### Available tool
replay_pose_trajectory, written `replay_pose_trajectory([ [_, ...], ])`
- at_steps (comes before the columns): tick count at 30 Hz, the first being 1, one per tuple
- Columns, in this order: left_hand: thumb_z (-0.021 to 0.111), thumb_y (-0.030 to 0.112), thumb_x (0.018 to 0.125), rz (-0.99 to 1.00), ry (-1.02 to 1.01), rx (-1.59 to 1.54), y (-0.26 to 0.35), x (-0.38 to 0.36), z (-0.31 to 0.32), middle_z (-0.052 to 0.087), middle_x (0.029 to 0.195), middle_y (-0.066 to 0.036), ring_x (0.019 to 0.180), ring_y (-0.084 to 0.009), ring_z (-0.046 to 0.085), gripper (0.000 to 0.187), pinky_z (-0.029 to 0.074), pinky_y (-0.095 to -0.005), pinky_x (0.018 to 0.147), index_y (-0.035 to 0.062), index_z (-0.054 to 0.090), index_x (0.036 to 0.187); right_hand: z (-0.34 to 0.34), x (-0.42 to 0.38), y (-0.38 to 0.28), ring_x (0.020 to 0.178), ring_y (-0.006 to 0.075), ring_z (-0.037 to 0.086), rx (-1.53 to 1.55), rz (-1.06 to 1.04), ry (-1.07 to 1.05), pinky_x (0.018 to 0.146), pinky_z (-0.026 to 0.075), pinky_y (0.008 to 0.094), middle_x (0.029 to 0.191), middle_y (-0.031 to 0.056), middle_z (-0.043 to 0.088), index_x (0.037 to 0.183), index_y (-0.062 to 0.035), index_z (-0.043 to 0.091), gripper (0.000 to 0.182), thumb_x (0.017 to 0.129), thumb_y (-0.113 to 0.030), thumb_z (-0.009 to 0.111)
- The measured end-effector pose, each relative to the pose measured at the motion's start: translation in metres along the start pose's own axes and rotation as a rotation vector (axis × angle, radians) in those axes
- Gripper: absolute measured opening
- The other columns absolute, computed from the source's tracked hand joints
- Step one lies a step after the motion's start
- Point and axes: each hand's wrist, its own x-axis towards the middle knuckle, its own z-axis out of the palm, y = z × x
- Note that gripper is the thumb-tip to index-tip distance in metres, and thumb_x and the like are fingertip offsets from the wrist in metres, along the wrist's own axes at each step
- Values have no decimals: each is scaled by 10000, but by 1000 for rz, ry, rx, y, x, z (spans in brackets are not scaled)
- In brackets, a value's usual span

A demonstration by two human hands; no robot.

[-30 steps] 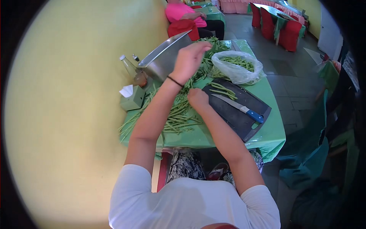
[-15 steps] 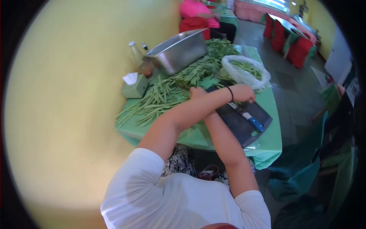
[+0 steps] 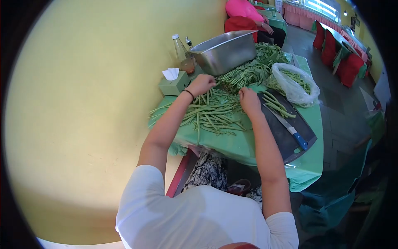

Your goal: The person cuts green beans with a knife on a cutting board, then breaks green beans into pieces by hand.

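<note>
Long green beans (image 3: 211, 114) lie spread over the green tablecloth. My left hand (image 3: 202, 84) is over the back left of this pile, its fingers closed at some beans; what they grip is too small to tell. My right hand (image 3: 248, 101) is at the pile's right side, beside the board, fingers curled, their contents unclear. A dark cutting board (image 3: 286, 139) carries a knife with a blue handle (image 3: 299, 140) and a few cut lengths of bean (image 3: 277, 103). Leafy green bundles (image 3: 253, 68) lie behind my hands. An open plastic bag (image 3: 309, 93) holds more green beans.
A steel pan (image 3: 227, 54) stands at the back, beside a glass bottle (image 3: 182, 52) and a tissue box (image 3: 175, 84). Beyond the table a person in a pink top (image 3: 244, 10) sits by a red chair (image 3: 240, 25). The yellow wall (image 3: 91, 103) is at left.
My arms were crossed and are now apart. My left hand has moved from over the board to the pile's back left. The view has shifted, and bean pieces on the board now show.
</note>
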Motion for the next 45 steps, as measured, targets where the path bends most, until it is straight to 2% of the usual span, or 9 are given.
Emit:
replay_pose_trajectory([
  [5, 599, 213, 831, -135, 232, -33, -49, -5, 17, 670, 792, -127, 704, -301, 602, 219, 485, -366, 692, 21, 673, 905, -3, 5, 3, 726, 392, 579, 8, -1, 61, 660, 473, 457, 869, 169, 625, 931, -66, 614, 141, 874, -170, 537],
  [9, 599, 282, 828, -359, 335, 225, -89, 35, 36, 674, 807, -126, 730, -319, 613, 263, 493, -388, 717, 39, 694, 868, -1, 2, 1, 714, 392, 576, 69, -51, 121, 661, 467, 446, 857, 170, 643, 919, -33, 629, 141, 849, -123, 547],
  [14, 599, 350, 828, -631, 256, 264, -87, 51, 51, 669, 800, -124, 727, -323, 611, 316, 494, -393, 720, 53, 707, 820, -1, 3, 6, 730, 390, 576, 96, -92, 35, 667, 467, 453, 850, 157, 622, 907, -53, 617, 125, 851, -143, 550],
  [20, 628, 318, 827, -337, 219, -181, -71, 48, 28, 668, 860, -116, 803, -299, 616, 285, 480, -437, 741, 44, 687, 877, -13, 7, -5, 721, 374, 578, 105, -59, 33, 650, 467, 440, 847, 147, 619, 919, -48, 616, 127, 855, -144, 562],
  [25, 643, 215, 822, -109, 304, -252, 8, 16, 7, 666, 782, -97, 657, -291, 598, 174, 481, -353, 659, 54, 688, 873, -16, 3, -20, 569, 276, 500, 242, -226, 224, 579, 433, 371, 725, 124, 579, 983, -21, 631, 156, 853, -83, 572],
  [29, 591, 213, 837, 190, 126, 2, 50, 13, 13, 651, 816, -55, 772, -275, 590, 158, 421, -373, 722, 100, 689, 887, -32, 5, -25, 674, 333, 559, 377, -111, 233, 626, 454, 409, 835, 142, 618, 964, -45, 620, 126, 856, -87, 571],
  [34, 603, 221, 840, 357, 157, 365, 65, 16, 22, 635, 844, -20, 802, -229, 570, 156, 416, -319, 743, 125, 690, 926, -27, 12, 5, 667, 335, 557, 249, -132, 38, 622, 449, 404, 797, 149, 619, 935, -23, 633, 124, 838, -69, 570],
  [39, 592, 253, 846, 361, 145, 244, 70, 14, 24, 610, 868, 3, 854, -204, 542, 155, 382, -306, 774, 145, 689, 898, -29, 9, -6, 567, 253, 517, 320, -194, 93, 572, 431, 350, 728, 113, 612, 874, 0, 648, 104, 811, -42, 576],
  [45, 604, 268, 843, 362, 141, 347, 70, 11, 23, 608, 861, -2, 849, -206, 536, 164, 380, -312, 773, 137, 690, 892, -12, 9, -2, 549, 256, 514, 292, -328, 205, 547, 423, 338, 713, 113, 616, 861, 2, 643, 104, 799, -45, 575],
])
